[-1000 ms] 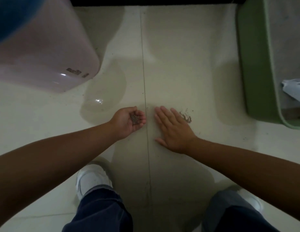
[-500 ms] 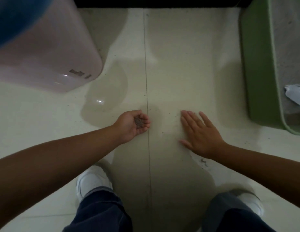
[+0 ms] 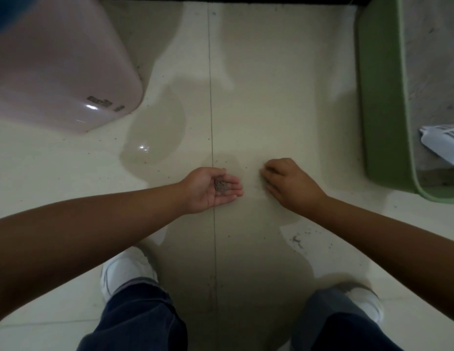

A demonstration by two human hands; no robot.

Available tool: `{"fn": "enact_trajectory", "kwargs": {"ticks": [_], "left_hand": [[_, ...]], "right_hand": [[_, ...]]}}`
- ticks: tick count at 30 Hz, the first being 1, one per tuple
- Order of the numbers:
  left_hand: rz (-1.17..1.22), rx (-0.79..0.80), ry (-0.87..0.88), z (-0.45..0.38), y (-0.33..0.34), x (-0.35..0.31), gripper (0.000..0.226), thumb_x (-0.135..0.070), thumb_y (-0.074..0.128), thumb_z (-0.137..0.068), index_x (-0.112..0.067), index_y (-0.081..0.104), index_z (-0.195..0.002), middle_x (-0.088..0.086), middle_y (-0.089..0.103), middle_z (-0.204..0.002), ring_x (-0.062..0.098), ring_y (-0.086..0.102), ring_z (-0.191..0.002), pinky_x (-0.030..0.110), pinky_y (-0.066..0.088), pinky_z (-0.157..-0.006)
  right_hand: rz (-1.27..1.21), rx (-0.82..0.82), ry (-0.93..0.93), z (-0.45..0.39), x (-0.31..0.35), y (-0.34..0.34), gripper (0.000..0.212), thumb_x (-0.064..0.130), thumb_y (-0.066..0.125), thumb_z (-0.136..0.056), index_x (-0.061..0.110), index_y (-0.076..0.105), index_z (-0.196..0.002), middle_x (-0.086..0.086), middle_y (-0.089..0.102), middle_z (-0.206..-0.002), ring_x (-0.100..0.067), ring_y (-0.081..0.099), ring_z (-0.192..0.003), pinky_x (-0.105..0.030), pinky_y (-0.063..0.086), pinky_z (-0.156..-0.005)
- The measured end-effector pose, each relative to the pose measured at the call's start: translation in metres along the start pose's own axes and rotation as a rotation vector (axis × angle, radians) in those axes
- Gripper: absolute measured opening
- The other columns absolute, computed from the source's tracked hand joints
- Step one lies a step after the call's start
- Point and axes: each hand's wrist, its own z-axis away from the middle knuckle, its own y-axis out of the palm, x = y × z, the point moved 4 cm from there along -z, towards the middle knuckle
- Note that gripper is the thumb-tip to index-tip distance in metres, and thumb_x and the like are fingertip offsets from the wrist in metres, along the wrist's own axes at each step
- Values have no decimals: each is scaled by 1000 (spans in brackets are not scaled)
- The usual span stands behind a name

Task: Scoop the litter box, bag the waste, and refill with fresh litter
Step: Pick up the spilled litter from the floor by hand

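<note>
Left hand [image 3: 212, 189] palm-up, cupped, small pile of litter grains [image 3: 222, 186] in palm, right hand [image 3: 288, 184] knuckles-up on floor [image 3: 266, 97], fingers curled at floor, unclear what they pinch, green litter box [image 3: 380, 102] far right, scoop [image 3: 442, 143] inside.

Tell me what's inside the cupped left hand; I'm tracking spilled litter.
A small pile of grey litter granules lies in the left hand. Anything under the pile is covered.

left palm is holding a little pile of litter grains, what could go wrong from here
1. The left hand is only loosely cupped around the litter grains; a tilt on the way to the green litter box could spill them back onto the floor.
2. More loose grains lie beside the right forearm and may get dragged or scattered while the right hand gathers near its fingertips.
</note>
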Motion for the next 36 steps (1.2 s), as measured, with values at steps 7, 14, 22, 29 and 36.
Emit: {"fn": "enact_trajectory", "kwargs": {"ticks": [7, 14, 22, 29, 36], "left_hand": [[25, -22, 14, -1, -3, -6, 40, -17, 30, -100, 2, 58, -77, 10, 68, -54, 15, 68, -50, 22, 56, -53], [-27, -190, 134, -2, -7, -5, 38, -15, 36, -98, -4, 52, -65, 0, 58, -38, 7, 57, -33, 13, 46, -38], [-23, -201, 147, -2, -8, -7, 38, -15, 37, -97, -6, 50, -62, 0, 57, -37, 6, 56, -31, 12, 44, -36], [-17, -137, 114, -6, -1, -5, 39, -15, 36, -98, -4, 52, -64, 1, 58, -38, 7, 57, -33, 13, 46, -38], [-25, -65, 49, -5, 9, -1, 38, -17, 35, -97, -2, 53, -67, 4, 60, -41, 9, 59, -36, 14, 48, -40]], "right_hand": [[23, 38, -54, 13, 2, -7, 36, 14, 37, -79, -5, 68, -78, -13, 66, -77, -27, 63, -64, -21, 52, -48], [-165, -50, -24, -12, 18, -3, 63, 39, 12, -99, -1, 58, -119, -18, 60, -123, -31, 56, -115, -38, 43, -104], [-30, 6, -121, -17, 13, -10, 23, 14, 42, -95, -1, 59, -97, -15, 61, -97, -31, 59, -90, -26, 36, -80], [5, 79, -185, 17, -10, -3, 37, 21, 43, -80, -3, 71, -83, -15, 68, -80, -30, 66, -68, -29, 57, -56], [-88, -1, -156, 4, -4, -10, 29, 15, 48, -82, -2, 71, -79, -11, 66, -71, -25, 65, -62, -18, 51, -46]]}}
